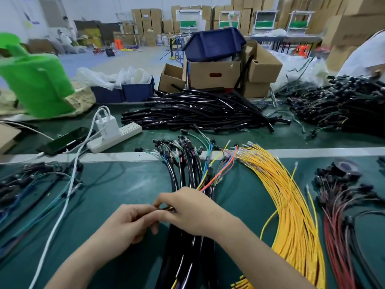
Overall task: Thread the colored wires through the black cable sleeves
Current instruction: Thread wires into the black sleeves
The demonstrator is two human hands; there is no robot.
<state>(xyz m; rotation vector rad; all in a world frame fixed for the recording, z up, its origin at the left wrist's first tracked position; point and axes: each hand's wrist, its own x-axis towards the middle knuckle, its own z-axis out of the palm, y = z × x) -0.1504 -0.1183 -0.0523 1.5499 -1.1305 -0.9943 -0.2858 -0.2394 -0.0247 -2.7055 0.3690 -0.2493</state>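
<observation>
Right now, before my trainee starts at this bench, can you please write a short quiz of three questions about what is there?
1. True or false: the left hand lies flat while the right hand works alone.
2. What sits on top of the cardboard box at the back? A) a phone B) a blue bin C) a green bag
3. Fill the gap: the yellow wires lie on the ___ side of both hands.
Key: 1 false, both hands pinch the coloured wires between them; 2 B; 3 right.
</observation>
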